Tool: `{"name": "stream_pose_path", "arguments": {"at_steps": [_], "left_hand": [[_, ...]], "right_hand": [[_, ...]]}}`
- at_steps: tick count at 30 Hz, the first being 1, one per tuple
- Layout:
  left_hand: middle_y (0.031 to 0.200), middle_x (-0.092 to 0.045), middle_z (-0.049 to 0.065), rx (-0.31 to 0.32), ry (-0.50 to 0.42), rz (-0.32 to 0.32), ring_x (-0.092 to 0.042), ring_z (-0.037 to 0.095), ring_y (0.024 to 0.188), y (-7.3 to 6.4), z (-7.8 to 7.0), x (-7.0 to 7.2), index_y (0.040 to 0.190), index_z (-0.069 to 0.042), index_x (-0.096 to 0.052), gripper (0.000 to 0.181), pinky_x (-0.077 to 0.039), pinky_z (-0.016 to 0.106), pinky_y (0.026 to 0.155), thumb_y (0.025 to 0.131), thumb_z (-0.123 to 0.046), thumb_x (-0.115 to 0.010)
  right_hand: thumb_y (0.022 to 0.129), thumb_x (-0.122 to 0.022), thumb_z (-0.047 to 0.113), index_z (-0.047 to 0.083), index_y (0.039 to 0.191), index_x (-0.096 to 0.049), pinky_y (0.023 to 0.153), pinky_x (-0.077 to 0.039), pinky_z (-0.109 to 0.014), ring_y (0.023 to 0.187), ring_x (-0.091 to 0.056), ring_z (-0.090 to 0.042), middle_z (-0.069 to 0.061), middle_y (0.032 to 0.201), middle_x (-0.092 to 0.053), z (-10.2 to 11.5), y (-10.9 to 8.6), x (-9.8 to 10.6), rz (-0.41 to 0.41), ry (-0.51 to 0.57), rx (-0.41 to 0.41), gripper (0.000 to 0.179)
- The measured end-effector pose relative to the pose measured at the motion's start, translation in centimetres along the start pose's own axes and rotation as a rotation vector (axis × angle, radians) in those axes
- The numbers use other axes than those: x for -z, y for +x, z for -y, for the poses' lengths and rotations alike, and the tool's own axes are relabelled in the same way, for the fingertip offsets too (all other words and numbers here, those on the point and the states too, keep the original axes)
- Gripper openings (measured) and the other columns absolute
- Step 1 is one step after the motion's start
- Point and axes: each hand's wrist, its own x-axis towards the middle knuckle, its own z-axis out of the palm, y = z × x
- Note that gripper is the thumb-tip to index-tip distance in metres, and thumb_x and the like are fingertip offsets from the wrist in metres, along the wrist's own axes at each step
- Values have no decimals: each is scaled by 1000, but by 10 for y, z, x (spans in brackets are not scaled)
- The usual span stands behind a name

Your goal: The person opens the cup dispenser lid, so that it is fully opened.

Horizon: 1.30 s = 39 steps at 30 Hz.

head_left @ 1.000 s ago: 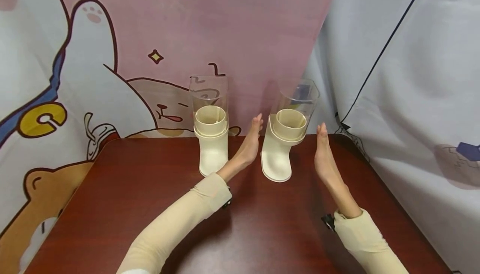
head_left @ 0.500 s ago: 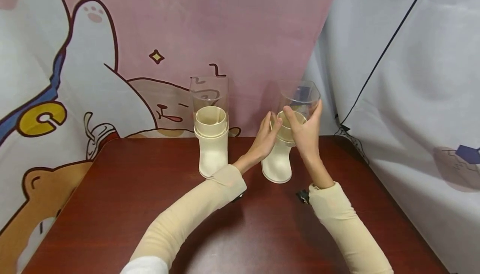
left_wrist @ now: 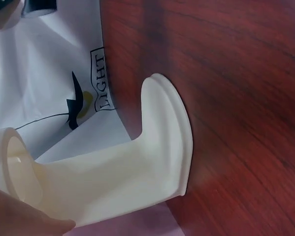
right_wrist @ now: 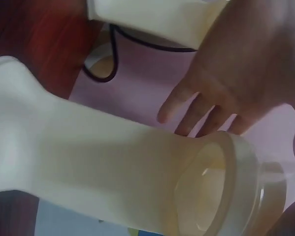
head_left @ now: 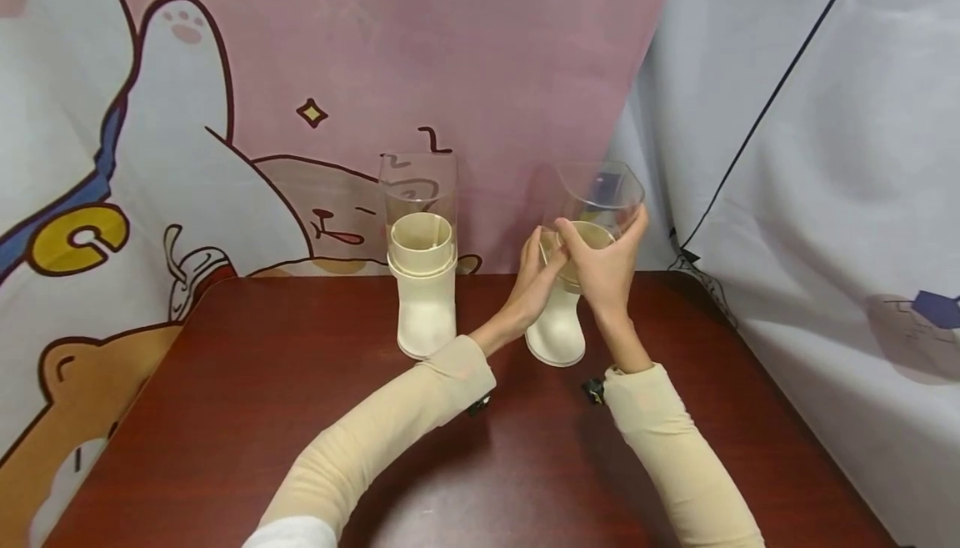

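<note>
Toward the table's far right stands a cream plastic stand [head_left: 557,331] with a rounded foot, a ring holder at the top and a tall clear container [head_left: 603,185] in it. My left hand [head_left: 529,294] holds its left side near the ring, thumb in front; in the right wrist view the fingers of that left hand [right_wrist: 231,69] lie along the stand's side. My right hand [head_left: 609,273] is wrapped round the right side of the clear container. The thumbs meet in front. The left wrist view shows the foot [left_wrist: 164,132] flat on the wood.
A matching cream stand [head_left: 426,314] with its own clear container [head_left: 418,181] stands to the left, close to my left forearm. Behind the dark red table [head_left: 247,414] hangs a pink cartoon curtain [head_left: 510,47]; a white curtain [head_left: 810,156] runs along the right.
Both hands, flat and apart on either side of the right stand, have closed inward onto it. My right hand moved left and wrapped round it. The container has shifted very slightly right.
</note>
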Motion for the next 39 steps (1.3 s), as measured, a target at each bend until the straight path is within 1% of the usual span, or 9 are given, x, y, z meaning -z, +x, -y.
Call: {"name": "stream_pose_path", "arguments": {"at_steps": [4, 9, 15, 21, 25, 29, 32, 33, 39], "left_hand": [[167, -13, 3, -16, 35, 12, -15, 20, 154, 0, -3, 3, 162, -21, -12, 86, -17, 43, 124, 95, -62, -47], [165, -24, 3, -40, -7, 46, -22, 20, 152, 1, 2, 15, 160, -20, -20, 83, -21, 42, 123, 94, -54, -56], [162, -33, -5, -63, -37, 137, -27, 13, 150, 0, 11, 31, 159, -24, -25, 78, -23, 38, 123, 94, -50, -60], [160, -35, -7, -102, -44, 211, -28, 13, 149, 1, 14, 40, 155, -27, -34, 70, -25, 40, 122, 94, -41, -63], [155, -44, -3, -117, -43, 276, -42, 13, 140, 0, 16, 45, 154, -25, -36, 67, -36, 34, 115, 94, -28, -66], [160, -36, 1, -143, -46, 350, -41, 14, 142, 0, 20, 48, 159, -18, -25, 90, -35, 34, 117, 88, -53, -70], [166, -22, 2, -175, -64, 382, -29, 18, 149, 0, 24, 47, 160, -13, -15, 122, -26, 39, 122, 72, -77, -70], [165, -23, 5, -191, -72, 387, -30, 22, 149, 0, 24, 46, 160, -13, -14, 129, -26, 42, 122, 67, -82, -70], [159, -32, 13, -325, -51, 337, -39, 27, 143, -5, 29, 36, 158, -12, -17, 128, -33, 40, 118, 65, -83, -68]], "right_hand": [[72, -90, 24, 14, 148, -30, 112, -34, -37, 132, -42, -15, -7, 144, -43, -13, 10, 12, 39, -15, 9, 97], [76, -86, 12, 8, 145, -32, 116, -32, -42, 136, -42, -22, -7, 143, -43, -19, 15, 28, 151, 42, 11, 88], [79, -79, 1, 4, 145, -31, 119, -28, -48, 137, -43, -27, -20, 147, -41, -20, 14, 40, 309, 146, 0, 81], [80, -75, -6, 3, 147, -31, 117, -34, -41, 134, -48, -25, -20, 149, -42, -22, 18, 48, 413, 202, -7, 81], [80, -74, -8, 2, 148, -33, 113, -39, -31, 128, -52, -19, -14, 145, -49, -26, 18, 52, 488, 300, 1, 79], [80, -83, 7, 0, 148, -35, 109, -41, -28, 125, -54, -16, -9, 141, -53, -30, 16, 55, 560, 377, 13, 84], [78, -86, 17, 0, 148, -36, 108, -42, -29, 124, -54, -19, -9, 140, -55, -31, 15, 56, 602, 417, 17, 87], [78, -86, 18, 0, 148, -37, 108, -41, -30, 125, -54, -19, -10, 140, -55, -31, 14, 56, 616, 433, 15, 87], [80, -85, 30, -2, 150, -33, 113, -37, -31, 132, -50, -21, -14, 146, -50, -32, 10, 60, 683, 510, 23, 93]]}}
